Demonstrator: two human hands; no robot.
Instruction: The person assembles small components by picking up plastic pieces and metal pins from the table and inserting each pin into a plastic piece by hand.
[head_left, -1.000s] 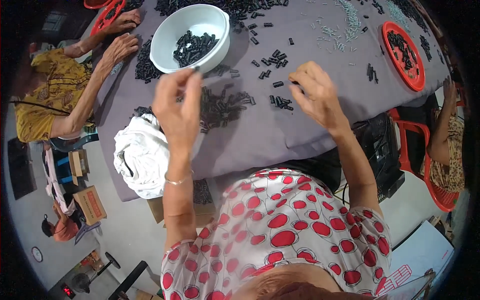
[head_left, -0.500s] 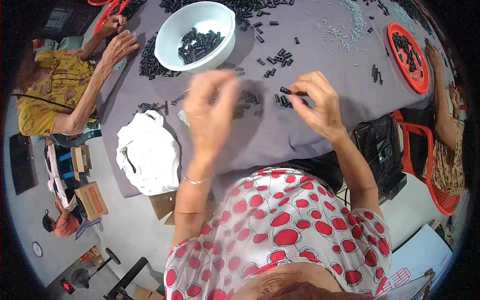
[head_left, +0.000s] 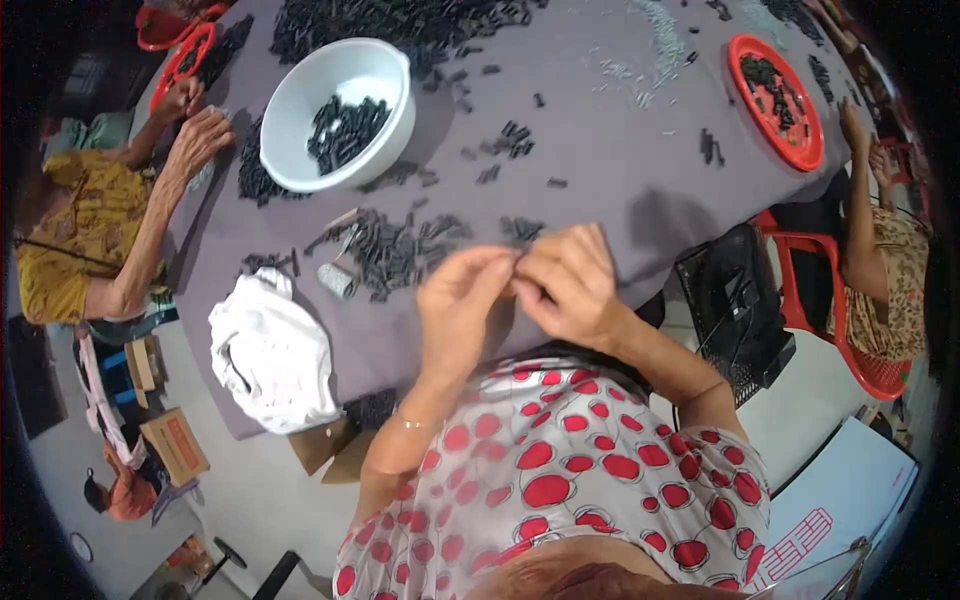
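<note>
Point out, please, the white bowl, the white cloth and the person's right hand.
White bowl (head_left: pixel 345 70), head view: upper inner wall.
White cloth (head_left: pixel 275 358), head view: middle.
Right hand (head_left: pixel 575 283), head view: back of hand.

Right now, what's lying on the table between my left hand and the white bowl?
In the head view, a loose scatter of small black pieces lies on the gray tablecloth between your left hand and the white bowl.
</note>
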